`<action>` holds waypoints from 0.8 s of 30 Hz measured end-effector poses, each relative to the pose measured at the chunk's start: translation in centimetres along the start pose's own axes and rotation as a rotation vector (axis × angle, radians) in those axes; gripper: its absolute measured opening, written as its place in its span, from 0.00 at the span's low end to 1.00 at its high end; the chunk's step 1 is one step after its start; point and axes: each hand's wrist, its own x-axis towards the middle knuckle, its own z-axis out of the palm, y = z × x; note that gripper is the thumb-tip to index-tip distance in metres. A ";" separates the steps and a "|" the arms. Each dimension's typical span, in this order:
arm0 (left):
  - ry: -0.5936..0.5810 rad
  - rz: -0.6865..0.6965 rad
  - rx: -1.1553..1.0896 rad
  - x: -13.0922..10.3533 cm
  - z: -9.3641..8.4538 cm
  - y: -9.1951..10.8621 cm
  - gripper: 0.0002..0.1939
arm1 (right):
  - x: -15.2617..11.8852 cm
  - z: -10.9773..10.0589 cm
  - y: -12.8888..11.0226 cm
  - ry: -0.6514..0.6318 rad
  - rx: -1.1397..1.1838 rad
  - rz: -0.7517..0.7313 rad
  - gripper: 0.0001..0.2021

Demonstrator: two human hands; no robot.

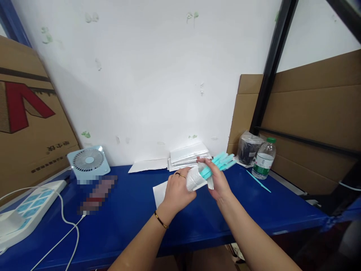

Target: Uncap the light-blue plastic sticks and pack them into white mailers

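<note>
A white padded mailer bag (194, 180) is closed in the fingers of my left hand (178, 190), its open end facing right. From that end a bundle of thin teal plastic sticks (221, 162) juts out up and to the right. My right hand (217, 182) is wrapped round the bundle and the bag's mouth, with the thumb underneath. How far the sticks reach inside is hidden by the bag. One more teal stick (258, 181) lies on the blue table at the right, apart from both hands.
Flat white mailers (187, 155) are stacked against the wall. At right stand a water bottle (264, 160) and a plastic-wrapped dark container (248, 148). A small fan (88, 161), a blurred phone (98, 195) with cable and a power strip (35, 209) occupy the table's left side.
</note>
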 end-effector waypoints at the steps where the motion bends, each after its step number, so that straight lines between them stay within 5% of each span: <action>1: 0.053 -0.016 -0.068 0.2 -0.1 -0.1 0.34 | 0.0 1.1 -0.6 -0.054 -0.099 -0.025 0.13; 6: 0.319 -0.104 -0.422 1.3 -1.3 -0.5 0.30 | 0.9 6.7 -4.6 -0.439 -0.548 0.004 0.17; 10: 0.403 -0.168 -0.616 1.1 -2.0 -1.0 0.27 | 1.4 9.2 -5.6 -0.595 -0.719 0.030 0.23; 19: 0.452 -0.152 -0.574 0.5 -2.6 -2.6 0.41 | 1.6 8.4 -5.6 -0.449 -0.900 -0.267 0.22; 24: 0.436 -0.121 -0.624 0.1 -1.6 -3.1 0.52 | 2.7 6.6 -5.3 -0.480 -1.015 -0.252 0.16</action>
